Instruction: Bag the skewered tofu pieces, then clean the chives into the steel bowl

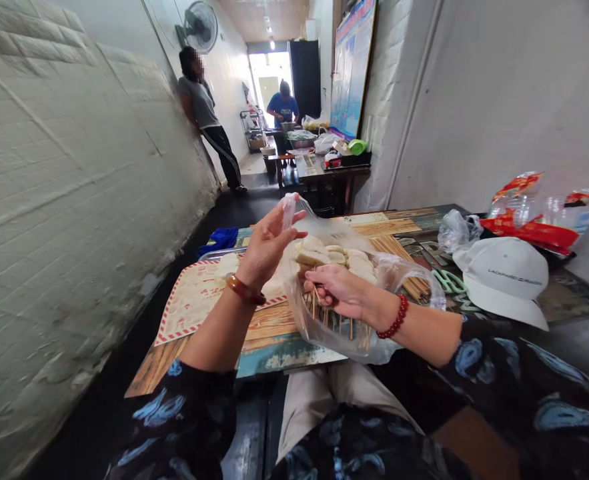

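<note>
The skewered pale slices (pixel 314 255) lie in the clear plastic bag (pixel 301 313) on the table (pixel 269 333). Your right hand (pixel 337 290) pinches a skewer stick (pixel 315 303); your left hand (pixel 269 243), fingers partly spread, lifts the bag's edge.

Desk (pixel 269 333): wood-look and blue-green surface, patterned. Left side: blue cloth (pixel 220 240), tray (pixel 214 255), red-striped mat (pixel 184 303). Centre, near edge: clear bag (pixel 319 333) containing skewered slices (pixel 311 255). Rightward: loose sticks (pixel 397 257), green scissors (pixel 449 281), white cap (pixel 504 273), crumpled bag (pixel 458 230), red-and-clear packaging (pixel 534 230).
</note>
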